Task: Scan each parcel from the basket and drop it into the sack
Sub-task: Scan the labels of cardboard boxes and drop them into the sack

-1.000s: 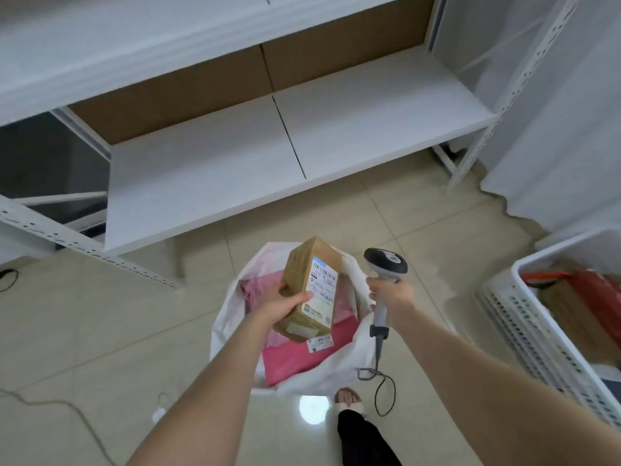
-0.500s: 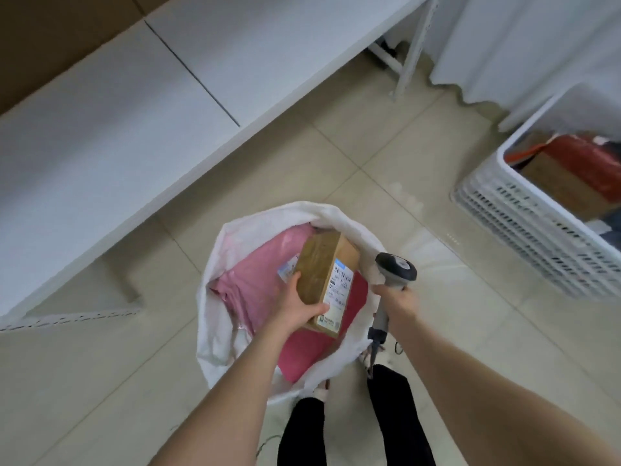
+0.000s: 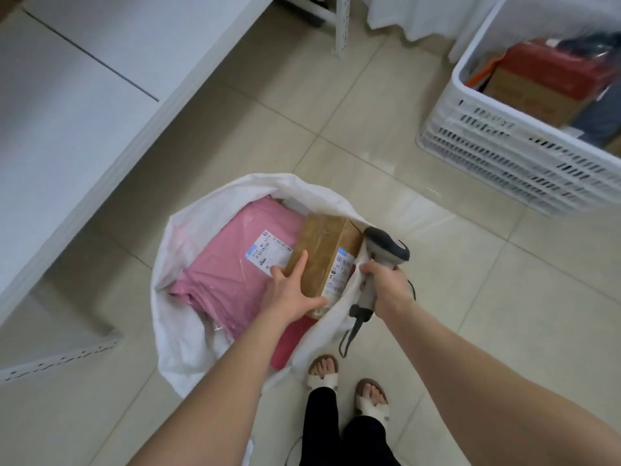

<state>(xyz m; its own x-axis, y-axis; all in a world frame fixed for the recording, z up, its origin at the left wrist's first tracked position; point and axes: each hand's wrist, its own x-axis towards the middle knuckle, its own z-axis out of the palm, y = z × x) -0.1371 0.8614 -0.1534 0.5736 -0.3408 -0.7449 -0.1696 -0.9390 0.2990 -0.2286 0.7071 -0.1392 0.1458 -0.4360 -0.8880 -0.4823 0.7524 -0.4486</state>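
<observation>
In the middle of the frame, the left hand (image 3: 291, 290) holds the brown box (image 3: 324, 255) inside the white sack (image 3: 188, 331). The right hand (image 3: 386, 287) grips the scanner (image 3: 383, 260). The basket (image 3: 504, 156) sits upper right.

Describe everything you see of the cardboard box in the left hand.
Small, brown, oblong cardboard box, closed, with a white printed shipping label on its right side. The left hand grips its near end, holding it tilted in the white sack's mouth above a pink mailer bag. The scanner's head is close beside it.
</observation>
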